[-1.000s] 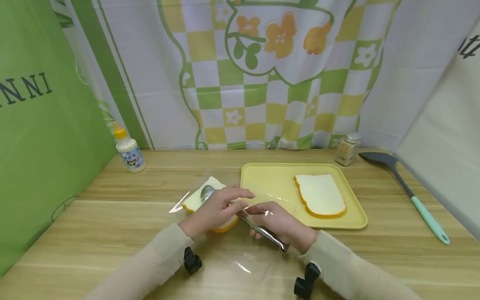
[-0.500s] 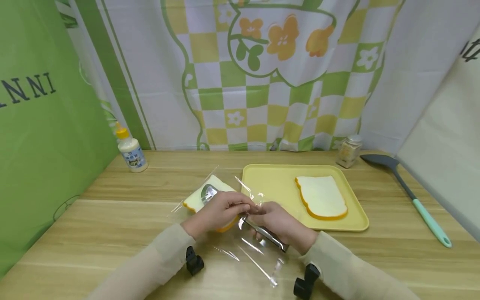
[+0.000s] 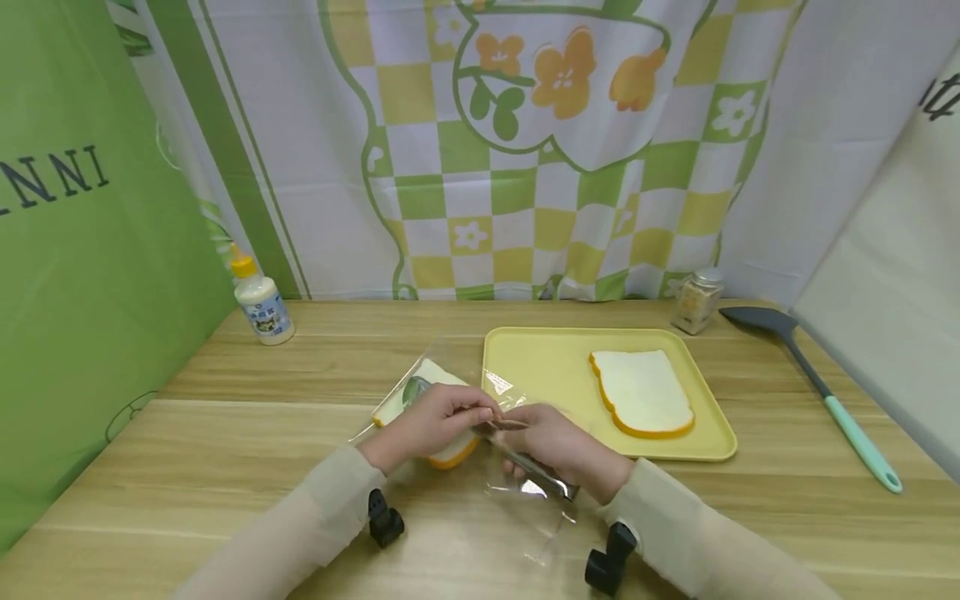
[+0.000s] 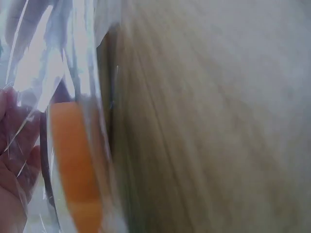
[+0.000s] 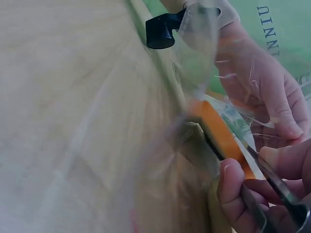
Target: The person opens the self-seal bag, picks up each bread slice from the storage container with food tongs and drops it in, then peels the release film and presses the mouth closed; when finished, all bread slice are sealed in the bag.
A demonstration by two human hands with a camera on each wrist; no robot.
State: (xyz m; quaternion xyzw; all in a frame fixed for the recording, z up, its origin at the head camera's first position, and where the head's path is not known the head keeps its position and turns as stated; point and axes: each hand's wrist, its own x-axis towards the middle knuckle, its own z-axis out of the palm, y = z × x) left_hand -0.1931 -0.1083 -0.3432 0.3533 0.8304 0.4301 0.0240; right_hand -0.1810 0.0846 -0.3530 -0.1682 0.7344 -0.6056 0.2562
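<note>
My right hand (image 3: pixel 558 442) grips metal tongs (image 3: pixel 536 477), whose head lies over a slice of bread (image 3: pixel 453 454) with an orange crust. A clear plastic bag (image 3: pixel 528 500) surrounds the bread and part of the tongs, and its loose film hangs below the hands. With thumb and fingers my left hand (image 3: pixel 438 417) pinches the film, right beside the right fingertips and above the tongs, hiding much of the slice. In the right wrist view the orange crust (image 5: pixel 221 131) shows between the two tong arms. The left wrist view shows the crust (image 4: pixel 75 155) behind shiny film.
A yellow tray (image 3: pixel 525 354) holds another bread slice (image 3: pixel 645 392). At the back left stands a squeeze bottle (image 3: pixel 264 308) with a yellow cap. A glass jar (image 3: pixel 697 302) and a black spatula (image 3: pixel 817 379) with a mint handle are at the right.
My left fingers, raised and apart a second ago, have come together on the film next to the right hand. The film has shifted and crumpled; the bread has moved slightly right.
</note>
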